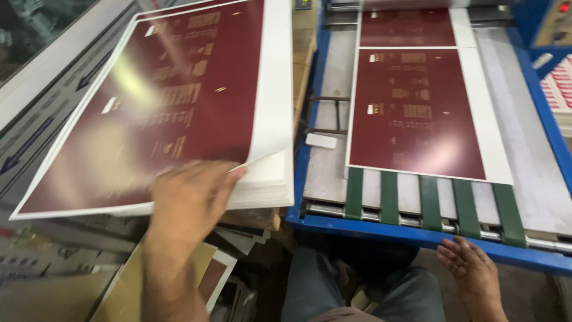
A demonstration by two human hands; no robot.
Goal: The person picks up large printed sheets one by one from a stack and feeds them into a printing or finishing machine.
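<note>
My left hand (189, 197) lies on the front edge of a tall stack of glossy maroon printed sheets (173, 101) with white borders, and its fingers lift the top sheet's near right corner. My right hand (471, 271) rests with fingers spread below the blue front rail (417, 235) of a feeding machine. On that machine's bed another maroon sheet (417, 113) lies flat above several green conveyor belts (429, 203).
A second maroon sheet (408, 27) lies farther up the machine bed. Loose printed sheets and card (214, 274) are heaped under the stack. A small white block (322, 141) sits on the grey bed. My knees (357, 292) are below the rail.
</note>
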